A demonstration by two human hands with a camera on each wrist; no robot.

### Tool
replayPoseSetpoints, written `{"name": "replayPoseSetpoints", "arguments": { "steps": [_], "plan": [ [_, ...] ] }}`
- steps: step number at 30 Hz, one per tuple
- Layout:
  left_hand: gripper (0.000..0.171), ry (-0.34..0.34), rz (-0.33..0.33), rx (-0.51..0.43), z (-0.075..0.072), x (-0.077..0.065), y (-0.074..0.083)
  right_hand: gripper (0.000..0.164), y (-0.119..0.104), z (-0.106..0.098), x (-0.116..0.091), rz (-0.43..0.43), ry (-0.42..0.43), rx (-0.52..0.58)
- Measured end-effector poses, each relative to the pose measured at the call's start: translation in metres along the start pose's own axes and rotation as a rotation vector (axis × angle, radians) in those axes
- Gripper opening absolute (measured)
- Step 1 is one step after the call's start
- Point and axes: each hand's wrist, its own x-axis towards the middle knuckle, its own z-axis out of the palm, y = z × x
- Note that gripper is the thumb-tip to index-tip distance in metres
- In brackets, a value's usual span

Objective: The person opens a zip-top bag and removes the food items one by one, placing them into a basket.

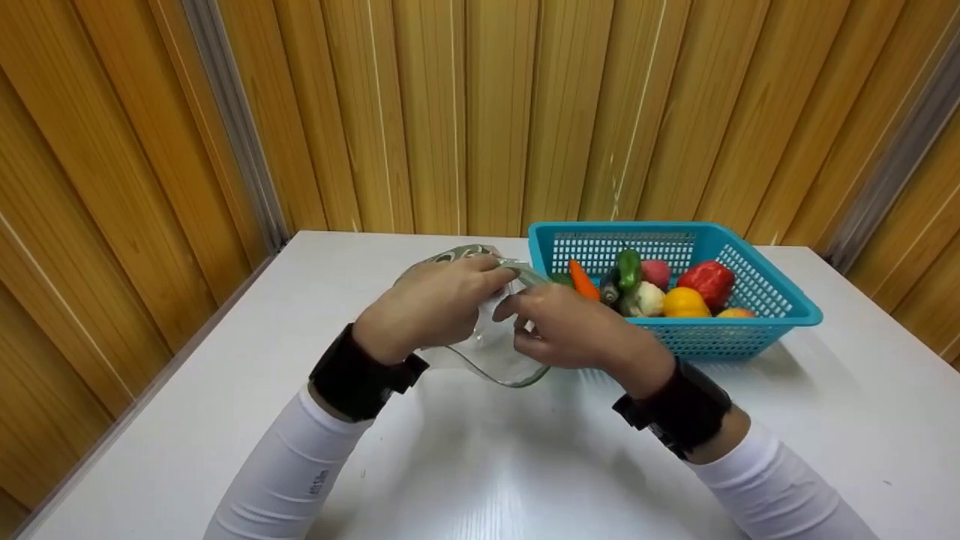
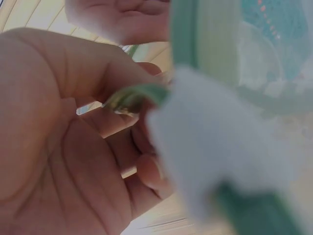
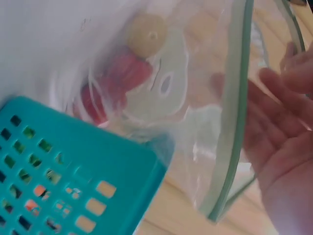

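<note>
A clear plastic zip bag (image 1: 480,360) with green edging and a printed pattern is raised over the table's middle. My left hand (image 1: 435,300) pinches its rim. The left wrist view shows the thumb and fingers of that hand (image 2: 73,132) meeting at the green edge strip (image 2: 146,90). My right hand (image 1: 570,326) is at the bag's mouth, opposite the left. In the right wrist view its relaxed fingers (image 3: 269,107) reach behind the green strip (image 3: 237,112), palm showing. Red and yellowish shapes show through the clear film (image 3: 171,88). A blurred white patch (image 2: 220,137) hides part of the rim.
A turquoise basket (image 1: 806,311) stands right behind my right hand. It holds a carrot (image 1: 583,281), a green pepper (image 1: 628,270), a red bell pepper (image 1: 706,283), a yellow-orange round item (image 1: 685,303) and several others. Wood-patterned panels (image 1: 495,112) enclose the white table (image 1: 465,465).
</note>
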Motion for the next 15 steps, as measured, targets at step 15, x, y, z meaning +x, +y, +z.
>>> {"name": "replayPoseSetpoints", "arguments": {
  "steps": [15],
  "plan": [
    [0.054, -0.087, -0.014, 0.003, -0.001, 0.005, 0.006, 0.069, 0.0, 0.022, 0.035, 0.282, -0.372, 0.027]
  ]
}}
